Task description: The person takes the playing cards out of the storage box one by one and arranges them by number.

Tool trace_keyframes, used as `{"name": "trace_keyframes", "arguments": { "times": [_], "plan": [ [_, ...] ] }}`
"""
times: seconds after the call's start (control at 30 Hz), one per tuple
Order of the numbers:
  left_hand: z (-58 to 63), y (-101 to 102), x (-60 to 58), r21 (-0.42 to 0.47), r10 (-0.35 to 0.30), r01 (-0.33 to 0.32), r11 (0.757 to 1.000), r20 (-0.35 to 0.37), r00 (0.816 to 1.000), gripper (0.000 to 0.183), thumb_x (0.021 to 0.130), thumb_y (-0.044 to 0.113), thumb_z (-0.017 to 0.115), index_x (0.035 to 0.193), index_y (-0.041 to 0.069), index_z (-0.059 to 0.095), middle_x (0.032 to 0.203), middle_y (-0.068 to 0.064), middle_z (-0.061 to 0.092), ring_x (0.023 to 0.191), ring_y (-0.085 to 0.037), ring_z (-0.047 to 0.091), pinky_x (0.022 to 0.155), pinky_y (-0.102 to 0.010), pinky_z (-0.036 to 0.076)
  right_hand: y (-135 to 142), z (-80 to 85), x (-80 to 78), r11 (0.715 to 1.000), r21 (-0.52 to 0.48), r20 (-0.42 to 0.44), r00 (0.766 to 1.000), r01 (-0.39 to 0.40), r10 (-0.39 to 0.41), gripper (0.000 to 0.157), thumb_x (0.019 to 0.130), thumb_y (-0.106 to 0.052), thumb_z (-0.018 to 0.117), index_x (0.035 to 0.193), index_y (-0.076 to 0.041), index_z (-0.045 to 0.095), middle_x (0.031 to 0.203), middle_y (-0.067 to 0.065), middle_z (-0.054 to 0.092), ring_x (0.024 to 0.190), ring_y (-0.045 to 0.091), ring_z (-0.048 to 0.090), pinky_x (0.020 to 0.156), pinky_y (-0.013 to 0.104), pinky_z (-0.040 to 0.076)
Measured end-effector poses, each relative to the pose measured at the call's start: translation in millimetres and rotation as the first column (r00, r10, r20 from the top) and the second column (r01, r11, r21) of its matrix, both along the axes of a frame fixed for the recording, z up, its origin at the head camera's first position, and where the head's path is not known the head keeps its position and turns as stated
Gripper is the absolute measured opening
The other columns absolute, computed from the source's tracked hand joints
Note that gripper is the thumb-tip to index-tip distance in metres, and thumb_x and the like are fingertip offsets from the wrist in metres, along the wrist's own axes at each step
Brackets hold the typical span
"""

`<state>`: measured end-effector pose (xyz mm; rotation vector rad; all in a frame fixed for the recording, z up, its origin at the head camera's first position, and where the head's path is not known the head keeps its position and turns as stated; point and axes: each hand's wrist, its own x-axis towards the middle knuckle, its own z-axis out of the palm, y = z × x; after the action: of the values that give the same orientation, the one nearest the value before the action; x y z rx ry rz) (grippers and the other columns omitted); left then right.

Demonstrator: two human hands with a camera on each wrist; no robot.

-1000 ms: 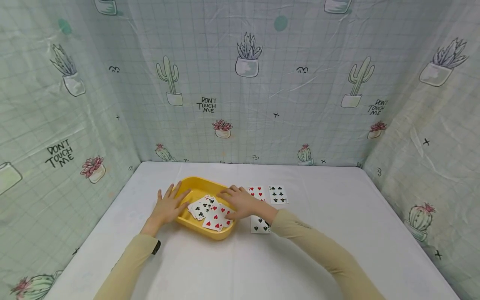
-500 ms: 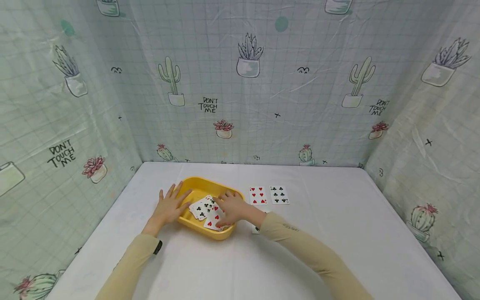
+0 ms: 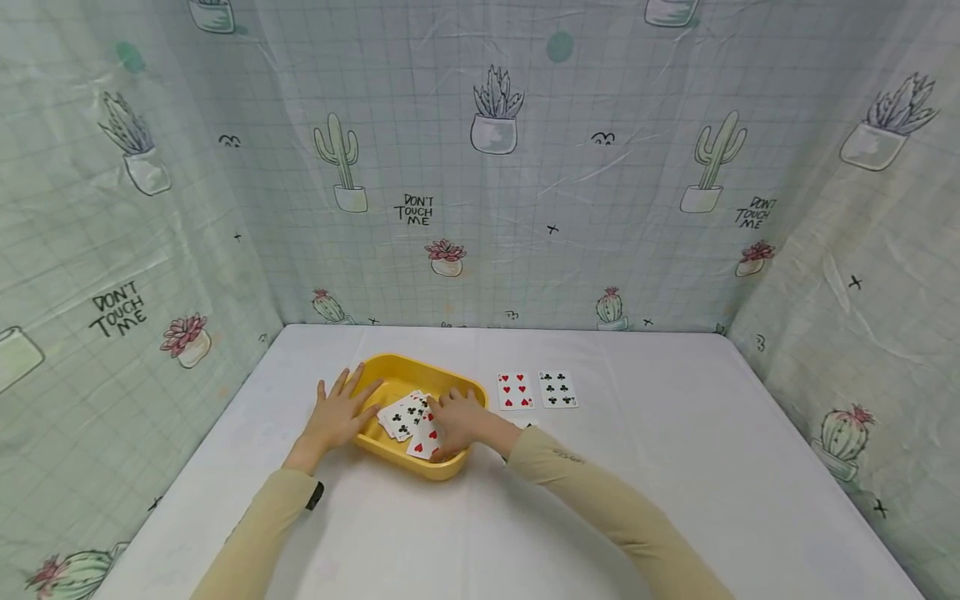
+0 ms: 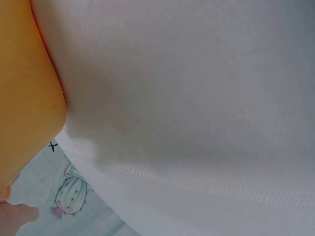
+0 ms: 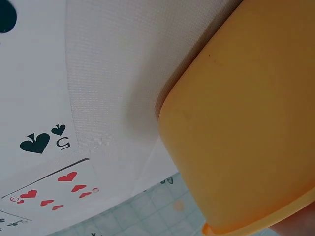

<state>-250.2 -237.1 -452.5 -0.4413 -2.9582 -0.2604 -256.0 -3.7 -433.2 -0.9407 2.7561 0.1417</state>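
Observation:
A yellow plastic tray (image 3: 420, 367) stands on the white table, with several playing cards inside. A clubs card (image 3: 399, 418) lies face up on the left of the pile, and a hearts card (image 3: 421, 443) overlaps it. My left hand (image 3: 337, 412) rests on the tray's left rim, its fingers spread. Inside the right half of the tray, my right hand (image 3: 459, 421) reaches down over the hearts card, thumb and index finger apart near the card's edges; the palm hides the rest. The right wrist view shows mostly the tray's outer wall (image 5: 236, 113).
Right of the tray, a six of hearts (image 3: 515, 392) and a six of clubs (image 3: 558, 390) lie face up side by side. A five of spades (image 5: 37, 142) lies nearer, mostly hidden by the right sleeve in the head view. A printed curtain (image 3: 495, 192) surrounds the table.
My right hand has moved left and down from the tray's right rim onto the hearts cards, uncovering the six of hearts. The left hand has stayed on the rim.

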Motion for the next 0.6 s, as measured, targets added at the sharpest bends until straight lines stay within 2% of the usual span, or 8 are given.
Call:
{"name": "trace_keyframes", "arguments": {
  "times": [0.27, 0.47, 0.6],
  "plan": [
    [-1.4, -0.6, 0.2, 0.022, -0.011, 0.011, 1.000, -0.020, 1.000, 0.048, 0.091, 0.035, 0.045, 0.135, 0.016, 0.040, 0.147, -0.018, 0.020, 0.132, -0.045, 0.019, 0.098, -0.071, 0.006, -5.2, -4.7, -2.0, 0.999, 0.035, 0.013, 0.999, 0.031, -0.032, 0.101, 0.064, -0.065, 0.063, 0.142, -0.014, 0.024, 0.138, 0.008, 0.039, 0.130, 0.028, 0.031, 0.106, 0.052, 0.026],
    [-6.2, -3.9, 0.3, 0.081, -0.057, 0.063, 0.995, -0.078, 0.995, 0.050, 0.091, 0.045, 0.038, 0.137, 0.024, 0.035, 0.150, -0.014, 0.015, 0.133, -0.044, 0.016, 0.097, -0.072, 0.002, -6.3, -5.6, -2.3, 0.999, 0.020, 0.026, 0.999, 0.036, -0.037, 0.101, 0.064, -0.062, 0.065, 0.142, -0.014, 0.023, 0.138, 0.010, 0.037, 0.132, 0.032, 0.028, 0.105, 0.053, 0.025],
    [-5.9, -2.5, -1.3, 0.035, -0.034, 0.035, 0.999, -0.042, 0.999, 0.050, 0.092, 0.042, 0.039, 0.138, 0.022, 0.034, 0.150, -0.015, 0.014, 0.134, -0.044, 0.013, 0.099, -0.071, 0.002, -6.1, -6.5, -2.5, 0.999, 0.012, 0.045, 0.998, 0.047, -0.047, 0.101, 0.064, -0.062, 0.066, 0.142, -0.014, 0.022, 0.140, 0.011, 0.034, 0.133, 0.032, 0.026, 0.106, 0.053, 0.024]
  ]
}}
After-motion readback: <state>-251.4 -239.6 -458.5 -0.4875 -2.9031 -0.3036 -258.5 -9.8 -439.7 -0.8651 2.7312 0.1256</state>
